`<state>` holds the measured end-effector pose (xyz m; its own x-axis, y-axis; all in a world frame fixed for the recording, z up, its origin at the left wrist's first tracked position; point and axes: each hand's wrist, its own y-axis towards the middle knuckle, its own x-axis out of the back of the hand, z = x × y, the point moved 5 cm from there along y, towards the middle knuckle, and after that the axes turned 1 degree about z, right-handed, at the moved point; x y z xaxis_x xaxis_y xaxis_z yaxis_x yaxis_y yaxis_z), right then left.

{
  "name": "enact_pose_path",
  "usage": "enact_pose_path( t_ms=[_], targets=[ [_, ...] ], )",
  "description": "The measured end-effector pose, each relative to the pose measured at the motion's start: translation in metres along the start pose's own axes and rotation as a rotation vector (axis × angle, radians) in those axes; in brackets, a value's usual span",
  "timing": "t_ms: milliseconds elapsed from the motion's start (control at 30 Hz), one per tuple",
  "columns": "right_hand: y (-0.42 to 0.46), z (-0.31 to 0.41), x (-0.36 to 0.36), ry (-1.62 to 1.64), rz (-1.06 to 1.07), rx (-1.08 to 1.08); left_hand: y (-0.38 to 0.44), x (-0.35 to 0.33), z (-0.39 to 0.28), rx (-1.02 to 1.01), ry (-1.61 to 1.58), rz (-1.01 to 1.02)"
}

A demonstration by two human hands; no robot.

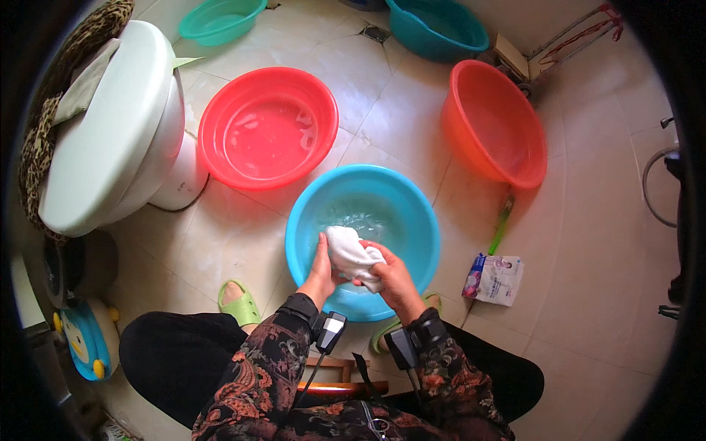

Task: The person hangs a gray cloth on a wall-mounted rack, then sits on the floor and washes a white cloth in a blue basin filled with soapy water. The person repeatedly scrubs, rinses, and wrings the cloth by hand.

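Note:
A bunched white cloth point(348, 251) is held over a blue plastic basin point(428, 231) with water point(361, 218) in it. My right hand point(396, 275) grips the cloth's near right end, fingers curled around it. On the left side, my left hand point(321, 273) supports the cloth, its thumb upright along the edge and its other fingers partly hidden beneath. The basin stands on the tiled floor between my feet.
Beyond the basin sits a red basin point(259, 135) with some liquid; an orange-red basin point(496, 127) leans at right. Green point(223, 22) and teal point(436, 27) basins lie farther off. A toilet point(118, 127) stands left. A printed package point(493, 279) and a green-handled brush point(502, 223) lie right.

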<state>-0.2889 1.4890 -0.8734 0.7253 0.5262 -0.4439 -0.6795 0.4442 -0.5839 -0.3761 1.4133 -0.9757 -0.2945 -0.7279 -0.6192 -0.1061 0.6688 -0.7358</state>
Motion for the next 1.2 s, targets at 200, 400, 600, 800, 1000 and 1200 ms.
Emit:
enact_pose_path(
  t_ms=[200,400,600,800,1000,1200],
  targets=[
    [-0.018,-0.01,-0.001,-0.507,-0.069,0.073,0.012,-0.021,-0.02,-0.39,-0.107,-0.143],
    [-0.011,0.005,-0.025,-0.775,-0.132,0.562,-0.02,-0.055,-0.021,-0.406,-0.128,-0.145],
    [0.009,-0.003,-0.008,-0.684,-0.283,0.547,-0.02,-0.061,-0.017,-0.422,-0.134,-0.073],
    [0.022,0.007,0.001,-0.717,-0.492,0.514,-0.033,-0.069,-0.015,-0.426,0.21,-0.258],
    [0.052,-0.024,0.085,-0.395,-0.577,-0.009,-0.028,-0.063,-0.007,-0.472,0.472,-0.167],
    [0.052,-0.044,0.148,-0.979,-0.639,0.284,-0.008,0.014,-0.024,-0.244,0.649,-0.406]
  ],
)
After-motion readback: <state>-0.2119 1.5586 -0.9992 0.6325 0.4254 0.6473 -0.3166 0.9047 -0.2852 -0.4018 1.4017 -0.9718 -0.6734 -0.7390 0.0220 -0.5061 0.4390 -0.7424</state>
